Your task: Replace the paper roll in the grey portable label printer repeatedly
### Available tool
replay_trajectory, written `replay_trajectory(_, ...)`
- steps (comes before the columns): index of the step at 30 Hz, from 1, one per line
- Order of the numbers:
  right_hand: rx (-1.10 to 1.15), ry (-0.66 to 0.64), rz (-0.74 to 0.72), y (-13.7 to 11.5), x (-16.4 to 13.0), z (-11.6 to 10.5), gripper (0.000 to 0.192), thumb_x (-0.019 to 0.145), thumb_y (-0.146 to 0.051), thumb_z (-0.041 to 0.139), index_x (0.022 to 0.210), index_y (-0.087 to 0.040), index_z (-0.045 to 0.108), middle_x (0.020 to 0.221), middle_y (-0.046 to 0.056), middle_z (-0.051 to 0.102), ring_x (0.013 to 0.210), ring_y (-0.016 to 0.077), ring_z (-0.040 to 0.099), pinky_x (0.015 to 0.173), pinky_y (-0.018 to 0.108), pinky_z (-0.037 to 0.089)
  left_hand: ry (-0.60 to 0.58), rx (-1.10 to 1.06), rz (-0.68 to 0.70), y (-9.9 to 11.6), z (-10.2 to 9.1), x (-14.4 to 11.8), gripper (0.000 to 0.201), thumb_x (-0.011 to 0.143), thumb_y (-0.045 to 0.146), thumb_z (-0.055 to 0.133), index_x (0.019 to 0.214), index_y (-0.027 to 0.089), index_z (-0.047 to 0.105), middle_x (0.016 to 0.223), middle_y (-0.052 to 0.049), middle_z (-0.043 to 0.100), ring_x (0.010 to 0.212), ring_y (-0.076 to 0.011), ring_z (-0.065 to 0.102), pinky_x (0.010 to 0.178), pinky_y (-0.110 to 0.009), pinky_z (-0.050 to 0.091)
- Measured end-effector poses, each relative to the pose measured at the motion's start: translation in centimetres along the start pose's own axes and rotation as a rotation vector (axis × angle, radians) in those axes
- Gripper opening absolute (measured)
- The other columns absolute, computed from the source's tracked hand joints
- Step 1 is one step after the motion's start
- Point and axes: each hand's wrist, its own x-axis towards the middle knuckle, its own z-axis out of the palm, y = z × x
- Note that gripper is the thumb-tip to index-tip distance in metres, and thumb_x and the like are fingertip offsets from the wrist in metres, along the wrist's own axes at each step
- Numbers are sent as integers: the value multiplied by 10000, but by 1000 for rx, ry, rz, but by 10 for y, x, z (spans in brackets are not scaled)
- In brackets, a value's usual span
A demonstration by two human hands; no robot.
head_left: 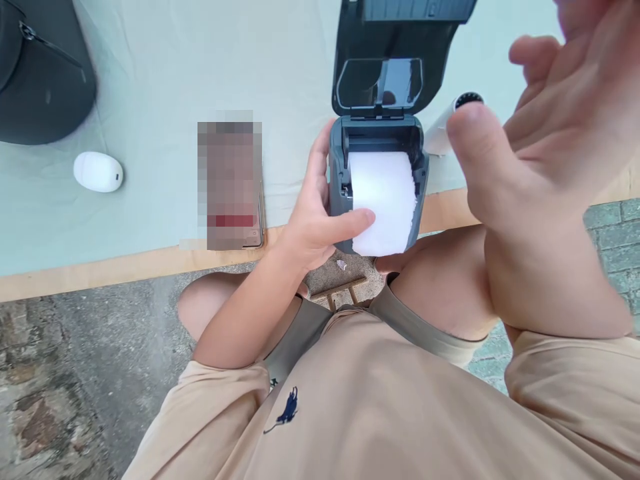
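My left hand (327, 213) grips a dark receipt printer (336, 157) from its left side at the table's near edge. The printer's lid (390, 47) is swung up and back. A white paper roll (383, 183) sits in the bay, its torn end hanging over the front, and my left thumb presses on this paper. My right hand (545, 140) is raised to the right of the printer, close to the camera, with fingers apart and nothing in it. Behind its thumb lies a white tube-shaped object (440, 133) with a dark round end.
A phone-like item (261, 237), mostly blurred out, lies left of the printer. Further left are a small white rounded case (98, 171) and a dark zippered bag (55, 100). The pale cloth-covered table (150, 187) ends at a wooden edge (100, 277) above my legs.
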Motion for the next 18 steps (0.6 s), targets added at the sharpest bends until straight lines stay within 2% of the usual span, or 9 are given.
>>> replay_trajectory(1,26,25,32,-1,1,1,392,931,-343,561,1306,-455,561,1423,-160,481,1473,233,355,1200,379,333,-4,8,-4,1,2,-1,992,635,351,854,1441,305,277,1403,-79,565,1315,-342,581,988,-414,576)
replay_trajectory(3,-30,94,-20,-2,3,5,362,955,-368,517,1303,-444,578,1329,-107,587,1261,187,572,1027,358,501,8,18,-14,4,7,-4,943,679,344,828,1453,285,293,1421,-86,551,1318,-329,578,1013,-408,559)
replay_trajectory(4,-90,108,-54,-2,4,6,343,961,-383,499,1287,-424,599,1243,-71,633,1159,171,617,952,348,544,24,20,-18,6,10,-5,916,703,338,813,1459,273,301,1432,-91,542,1328,-325,571,1025,-406,550)
replay_trajectory(6,-184,110,-131,-1,4,9,292,953,-389,507,1185,-350,679,1078,-1,649,1101,171,611,932,354,572,73,8,-16,9,15,-8,894,726,345,799,1471,254,314,1448,-102,530,1348,-329,555,1046,-410,536)
replay_trajectory(9,-221,11,-214,4,2,8,201,883,-317,615,1025,-240,734,1007,64,591,1117,181,574,1045,397,561,120,-40,-21,11,16,-11,976,668,335,850,1482,249,319,1460,-110,526,1369,-345,539,1070,-411,523)
replay_trajectory(11,-155,-89,-239,7,1,6,171,846,-272,647,995,-224,718,1053,69,560,1133,177,563,1124,427,528,98,-45,-40,10,15,-11,1055,624,294,875,1499,262,286,1481,-109,509,1380,-342,528,1083,-408,517)
replay_trajectory(14,-135,-208,-201,8,0,3,171,819,-242,649,986,-244,684,1113,63,526,1184,182,536,1211,467,452,67,-19,-45,10,14,-10,1090,630,271,857,1519,287,226,1520,-104,466,1395,-329,511,1075,-418,524)
replay_trajectory(18,-155,-315,-134,3,0,2,198,829,-243,621,1024,-242,652,1235,80,499,1273,199,501,1232,479,407,70,-10,-9,9,15,-9,1046,613,292,860,1482,309,278,1490,-74,487,1436,-313,463,1129,-425,485)
